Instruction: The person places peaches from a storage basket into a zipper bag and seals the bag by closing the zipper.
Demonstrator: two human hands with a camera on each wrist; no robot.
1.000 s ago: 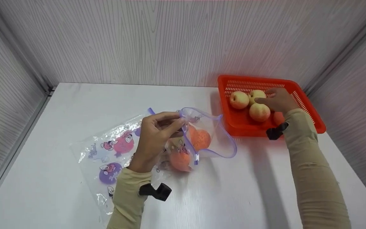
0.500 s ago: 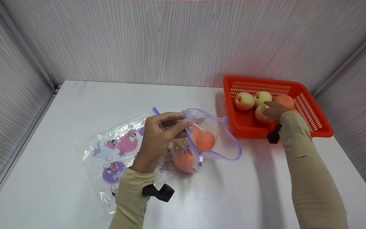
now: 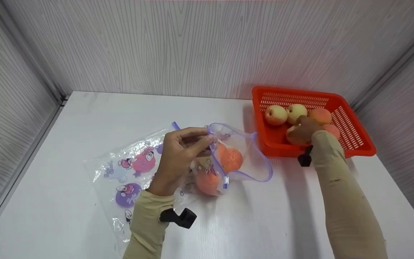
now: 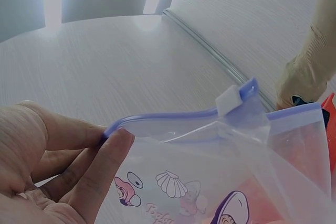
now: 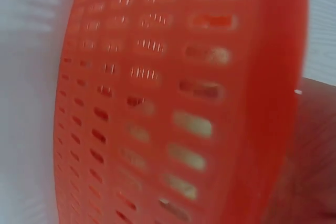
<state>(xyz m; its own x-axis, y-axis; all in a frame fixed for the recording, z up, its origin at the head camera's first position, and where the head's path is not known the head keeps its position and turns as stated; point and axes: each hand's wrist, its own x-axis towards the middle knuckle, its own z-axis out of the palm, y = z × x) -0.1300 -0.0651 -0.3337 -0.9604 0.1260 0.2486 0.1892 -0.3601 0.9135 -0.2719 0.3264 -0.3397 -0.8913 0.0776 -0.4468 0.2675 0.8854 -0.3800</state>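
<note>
My left hand (image 3: 178, 153) pinches the purple zip edge of a clear printed zip bag (image 3: 262, 169), whose mouth gapes toward the right. In the left wrist view, thumb and fingers hold that edge, and a white slider (image 4: 229, 101) sits farther along it. Orange-red peaches (image 3: 233, 160) show through the bag's wall. Over at the red basket (image 3: 275, 145), my right hand (image 3: 308, 128) reaches in and grips a pale peach (image 3: 291, 136), partly covering it. The basket's slotted side (image 5: 157, 103) hides most of that hand in the right wrist view.
Other peaches lie in the basket: pale ones (image 3: 276, 115) at the left and redder ones (image 3: 320, 116) at the right. A flat printed bag part (image 3: 128, 176) spreads left of my left hand on the white table (image 3: 257, 223). Wood-grain panels (image 3: 156, 46) surround the table.
My right hand has shifted from the basket's back right toward the nearer pale peach and now curls over it. The left hand keeps its hold on the bag. The head view shifted slightly.
</note>
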